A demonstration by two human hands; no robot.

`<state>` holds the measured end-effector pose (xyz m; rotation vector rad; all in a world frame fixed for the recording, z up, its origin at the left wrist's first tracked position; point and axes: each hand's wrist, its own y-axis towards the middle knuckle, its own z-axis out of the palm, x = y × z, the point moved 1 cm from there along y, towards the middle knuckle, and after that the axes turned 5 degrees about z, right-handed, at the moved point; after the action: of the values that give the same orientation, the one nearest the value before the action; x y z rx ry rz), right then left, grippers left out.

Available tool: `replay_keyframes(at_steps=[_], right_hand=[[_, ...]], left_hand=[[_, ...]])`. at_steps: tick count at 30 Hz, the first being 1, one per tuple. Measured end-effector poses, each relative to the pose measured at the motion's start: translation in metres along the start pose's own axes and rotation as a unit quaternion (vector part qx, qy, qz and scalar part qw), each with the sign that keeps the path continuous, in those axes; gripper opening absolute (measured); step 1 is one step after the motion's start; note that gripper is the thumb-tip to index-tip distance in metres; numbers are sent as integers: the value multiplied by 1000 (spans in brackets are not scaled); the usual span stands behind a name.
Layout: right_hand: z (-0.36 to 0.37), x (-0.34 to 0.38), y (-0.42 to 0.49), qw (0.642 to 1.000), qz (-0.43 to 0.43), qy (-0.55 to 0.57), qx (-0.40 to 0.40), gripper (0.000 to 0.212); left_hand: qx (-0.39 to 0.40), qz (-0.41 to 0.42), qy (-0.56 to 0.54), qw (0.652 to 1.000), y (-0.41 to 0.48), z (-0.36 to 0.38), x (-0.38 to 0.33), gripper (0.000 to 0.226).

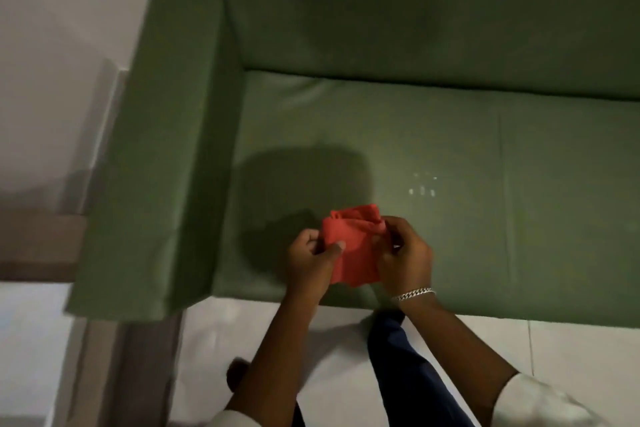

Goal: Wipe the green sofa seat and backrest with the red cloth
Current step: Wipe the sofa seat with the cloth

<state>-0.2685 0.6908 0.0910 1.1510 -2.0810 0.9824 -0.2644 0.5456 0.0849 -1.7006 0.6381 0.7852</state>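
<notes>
The red cloth (351,244) is bunched between both of my hands, held just above the front part of the green sofa seat (450,218). My left hand (310,258) pinches its left edge with thumb on top. My right hand (405,255), with a silver bracelet at the wrist, grips its right side. The green backrest (415,10) rises behind the seat. A few small white specks (422,189) lie on the seat, just beyond and to the right of the cloth.
The sofa's left armrest (166,149) runs down the left of the seat. A white wall (52,28) stands beyond it. Pale floor tiles (259,340) lie in front of the sofa, where my dark trouser leg (398,357) stands.
</notes>
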Motion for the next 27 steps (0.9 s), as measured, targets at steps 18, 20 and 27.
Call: replay_keyframes(at_steps=[18, 20, 27], right_hand=[[5, -142, 100, 926, -137, -351, 7, 78], [-5, -155, 116, 916, -149, -372, -28, 75], [12, -138, 122, 917, -1, -385, -102, 75]], left_hand=[[111, 412, 662, 617, 186, 91, 33, 81], [92, 439, 664, 598, 191, 90, 36, 84], [80, 446, 664, 595, 196, 90, 40, 85]])
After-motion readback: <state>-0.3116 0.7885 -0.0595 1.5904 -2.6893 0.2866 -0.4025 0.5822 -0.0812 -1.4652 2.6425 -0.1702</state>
